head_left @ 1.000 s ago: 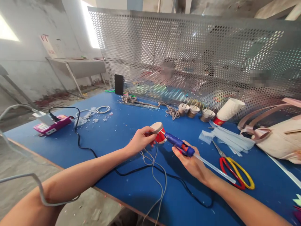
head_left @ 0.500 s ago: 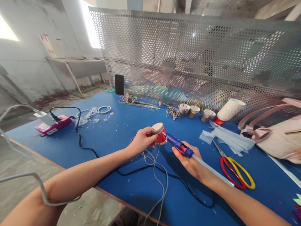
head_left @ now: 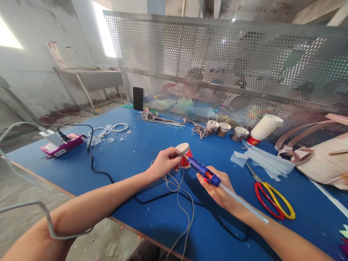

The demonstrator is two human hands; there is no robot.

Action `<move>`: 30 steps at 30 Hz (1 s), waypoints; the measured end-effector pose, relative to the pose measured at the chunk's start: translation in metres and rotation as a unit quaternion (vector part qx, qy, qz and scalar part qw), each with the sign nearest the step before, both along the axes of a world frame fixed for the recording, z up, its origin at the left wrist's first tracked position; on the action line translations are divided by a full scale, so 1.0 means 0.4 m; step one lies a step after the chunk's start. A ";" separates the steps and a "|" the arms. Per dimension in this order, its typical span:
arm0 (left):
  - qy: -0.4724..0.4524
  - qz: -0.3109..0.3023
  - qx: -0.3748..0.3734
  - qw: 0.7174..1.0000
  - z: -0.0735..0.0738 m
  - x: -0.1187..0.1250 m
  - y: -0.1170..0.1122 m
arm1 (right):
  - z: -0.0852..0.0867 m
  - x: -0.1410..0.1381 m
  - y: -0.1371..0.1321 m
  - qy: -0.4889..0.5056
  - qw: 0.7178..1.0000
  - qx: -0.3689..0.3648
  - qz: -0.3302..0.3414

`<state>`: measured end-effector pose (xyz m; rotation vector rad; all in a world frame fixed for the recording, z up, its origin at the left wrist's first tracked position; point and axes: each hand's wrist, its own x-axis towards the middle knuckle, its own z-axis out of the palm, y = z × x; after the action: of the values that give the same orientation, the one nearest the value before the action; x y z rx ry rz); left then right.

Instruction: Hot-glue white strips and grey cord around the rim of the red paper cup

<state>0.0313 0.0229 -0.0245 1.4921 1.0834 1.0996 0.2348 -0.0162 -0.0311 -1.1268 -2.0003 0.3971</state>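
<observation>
My left hand point(head_left: 166, 162) is closed on a red and white paper cup point(head_left: 187, 159), tilted a little, with grey cord wound round its upper part. From the cup a loose grey cord point(head_left: 178, 203) hangs across the table's near edge. In my right hand point(head_left: 217, 185) is a blue glue gun point(head_left: 203, 170), its nozzle at the cup's side near the cord and my left fingers. A long clear glue stick point(head_left: 244, 204) sticks out of the gun's back end. The fingertips of my left hand behind the cup are partly hidden.
Red-and-yellow-handled scissors point(head_left: 272, 197) and clear glue sticks point(head_left: 269, 159) lie right. Behind stand stacked paper cups point(head_left: 265, 128) and cord-wrapped cups point(head_left: 224, 128). A pink power strip point(head_left: 63, 145) sits left; a black cable point(head_left: 92, 161) crosses the blue table point(head_left: 130, 145). A perforated metal screen point(head_left: 217, 65) rises behind.
My right hand and the glue gun have shifted slightly left, bringing the nozzle further along the cord on the cup. My left hand holds the cup in nearly the same place.
</observation>
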 end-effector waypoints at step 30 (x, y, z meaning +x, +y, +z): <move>-0.013 -0.038 -0.022 0.999 0.007 -0.015 0.003 | 0.013 0.002 -0.006 0.040 0.997 -0.056 -0.020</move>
<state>0.0253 0.0242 -0.0217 1.4692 1.0180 1.0337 0.2355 -0.0187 -0.0260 -1.1987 -1.9020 0.5318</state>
